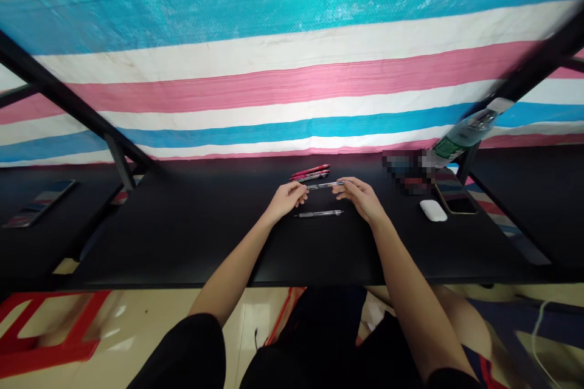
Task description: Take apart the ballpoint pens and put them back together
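Note:
A slim pen (pixel 325 185) with a clear and dark barrel is held level between my two hands, just over the black table. My left hand (pixel 291 196) pinches its left end, and my right hand (pixel 359 196) has its fingers closed on the right end. Nearer to me, another clear and dark pen (pixel 319 214) lies flat on the tabletop. Behind my hands lie a red pen (pixel 311 171) and, close beside it, a clear pen with red and dark parts (pixel 310 176).
The black table (pixel 191 237) ends at a front edge before my lap. To the right are a white earphone case (pixel 433 210), a phone (pixel 456 194) and a tilted-looking plastic bottle (pixel 465 137). Another phone (pixel 41 202) lies on the left table. A striped sheet (pixel 292 85) hangs behind.

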Motion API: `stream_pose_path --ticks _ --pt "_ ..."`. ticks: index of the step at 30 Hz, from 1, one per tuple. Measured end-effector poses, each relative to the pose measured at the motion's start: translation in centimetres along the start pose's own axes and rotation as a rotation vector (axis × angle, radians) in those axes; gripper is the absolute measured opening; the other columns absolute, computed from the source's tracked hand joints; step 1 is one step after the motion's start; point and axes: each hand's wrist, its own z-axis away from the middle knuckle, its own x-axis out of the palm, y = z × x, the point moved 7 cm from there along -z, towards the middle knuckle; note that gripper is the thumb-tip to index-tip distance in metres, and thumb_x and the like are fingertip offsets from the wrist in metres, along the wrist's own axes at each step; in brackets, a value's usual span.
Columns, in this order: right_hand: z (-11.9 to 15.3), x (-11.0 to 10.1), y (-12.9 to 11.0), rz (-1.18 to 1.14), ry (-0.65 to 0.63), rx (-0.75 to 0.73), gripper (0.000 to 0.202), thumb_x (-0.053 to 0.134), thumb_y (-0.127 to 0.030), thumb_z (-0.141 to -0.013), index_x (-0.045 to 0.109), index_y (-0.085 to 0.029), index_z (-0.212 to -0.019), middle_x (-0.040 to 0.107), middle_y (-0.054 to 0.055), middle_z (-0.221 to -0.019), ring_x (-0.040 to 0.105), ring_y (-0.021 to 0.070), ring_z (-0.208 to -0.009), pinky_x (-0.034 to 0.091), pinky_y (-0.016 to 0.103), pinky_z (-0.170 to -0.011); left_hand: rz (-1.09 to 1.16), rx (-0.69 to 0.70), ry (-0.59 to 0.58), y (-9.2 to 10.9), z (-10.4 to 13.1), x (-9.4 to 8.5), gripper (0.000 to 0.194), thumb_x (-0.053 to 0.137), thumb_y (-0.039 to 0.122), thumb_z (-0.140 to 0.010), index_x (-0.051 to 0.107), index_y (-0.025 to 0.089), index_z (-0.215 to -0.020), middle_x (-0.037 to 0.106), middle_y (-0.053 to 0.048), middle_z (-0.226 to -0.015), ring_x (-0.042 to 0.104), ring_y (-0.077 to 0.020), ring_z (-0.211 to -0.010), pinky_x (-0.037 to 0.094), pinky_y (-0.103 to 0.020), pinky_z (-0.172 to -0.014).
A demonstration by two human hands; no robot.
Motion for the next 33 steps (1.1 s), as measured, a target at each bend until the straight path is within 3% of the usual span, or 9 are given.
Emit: stream_pose_path --ticks 4,10,17,24,33 --pt "0.00 -0.03 0.01 0.017 0.002 0.001 0.033 0.073 -0.050 -0.077 0.072 -0.022 -0.095 0.076 0.007 -0.090 0.072 0.0213 -0.085 0.058 0.033 -0.072 0.014 0.005 -0.006 -0.20 -0.04 -0.06 0.033 0.060 0.046 -0.084 0.063 0.013 -0.080 0.062 -0.004 -0.070 0.053 -0.0096 -0.056 0.040 -0.022 -0.051" --pt "-0.01 0.02 0.03 0.010 0.005 0.005 0.031 0.073 -0.048 -0.078 0.072 -0.022 -0.095 0.076 0.006 -0.089 0.072 0.0208 -0.084 0.059 0.033 -0.072 0.067 0.019 0.003 -0.36 -0.12 -0.16 0.036 0.070 0.041 -0.077 0.061 0.015 -0.101 0.062 -0.001 -0.070 0.054 -0.0093 -0.055 0.043 -0.022 -0.053" --pt "0.04 0.14 -0.10 0.024 -0.002 -0.001 0.033 0.073 -0.050 -0.077 0.072 -0.022 -0.095 0.076 0.006 -0.089 0.072 0.0208 -0.084 0.059 0.033 -0.072 0.028 -0.041 -0.007 -0.60 -0.09 0.06 0.041 0.057 0.052 -0.086 0.063 0.012 -0.077 0.060 -0.005 -0.067 0.052 -0.0092 -0.054 0.037 -0.021 -0.045" --pt "0.02 0.12 -0.02 0.017 -0.008 0.006 0.032 0.073 -0.050 -0.078 0.072 -0.023 -0.095 0.076 0.006 -0.090 0.071 0.0206 -0.085 0.059 0.033 -0.073 0.087 0.008 -0.020 -0.28 -0.04 0.06 0.031 0.067 0.042 -0.079 0.061 0.015 -0.094 0.062 -0.002 -0.073 0.055 -0.0097 -0.058 0.041 -0.021 -0.049" --pt "0.07 0.14 -0.14 0.019 0.001 0.000 0.033 0.073 -0.050 -0.077 0.072 -0.023 -0.095 0.076 0.006 -0.089 0.071 0.0211 -0.084 0.058 0.033 -0.071 0.062 0.002 -0.026 -0.33 -0.07 0.20 0.034 0.064 0.047 -0.082 0.061 0.015 -0.092 0.062 -0.003 -0.072 0.056 -0.0106 -0.058 0.042 -0.022 -0.049"
